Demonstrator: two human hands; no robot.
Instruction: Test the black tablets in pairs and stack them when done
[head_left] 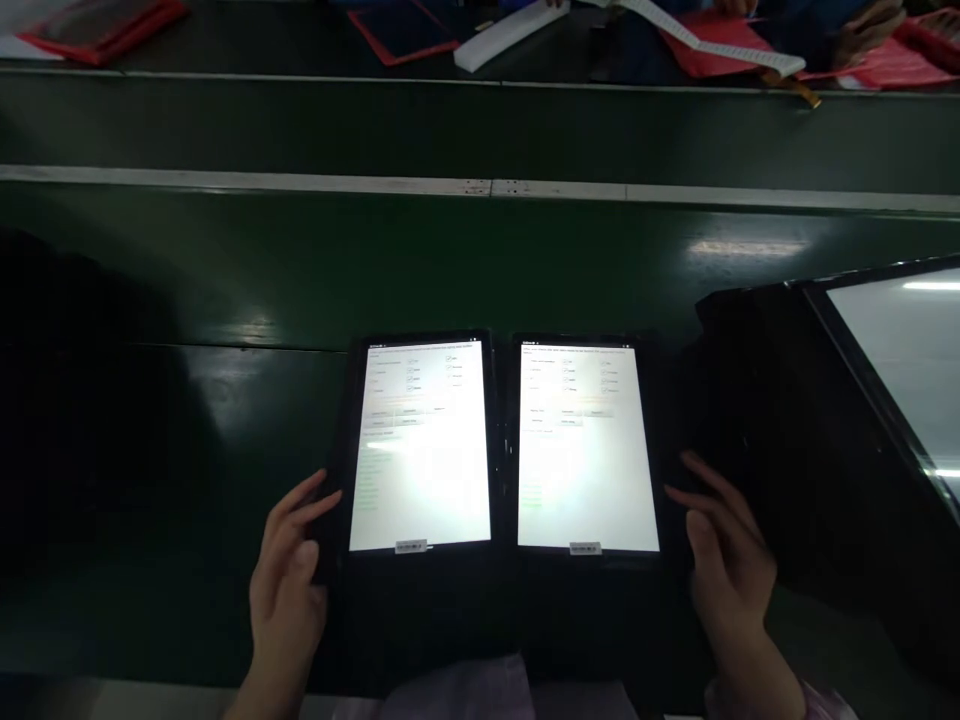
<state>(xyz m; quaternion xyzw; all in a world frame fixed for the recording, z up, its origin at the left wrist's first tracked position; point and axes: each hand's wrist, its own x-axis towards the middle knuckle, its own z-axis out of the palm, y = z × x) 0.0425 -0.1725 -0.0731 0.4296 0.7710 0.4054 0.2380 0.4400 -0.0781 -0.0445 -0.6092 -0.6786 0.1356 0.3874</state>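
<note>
Two tablets lie side by side on the dark green bench (187,280), each in a black case with a bright white form on screen. The left tablet (420,445) has my left hand (289,570) at its left edge, fingers curved against the black case. Beside it, the right tablet (586,445) has my right hand (727,550) at its right edge, fingers spread over the case. Small labels sit at both tablets' lower edges. The on-screen text is too small to read.
A large dark panel with a bright screen (885,380) leans in at the right. A white rail (480,187) crosses the bench. Beyond it lie red-edged tablets, a white foam strip (510,35), and a co-worker's hand (870,30).
</note>
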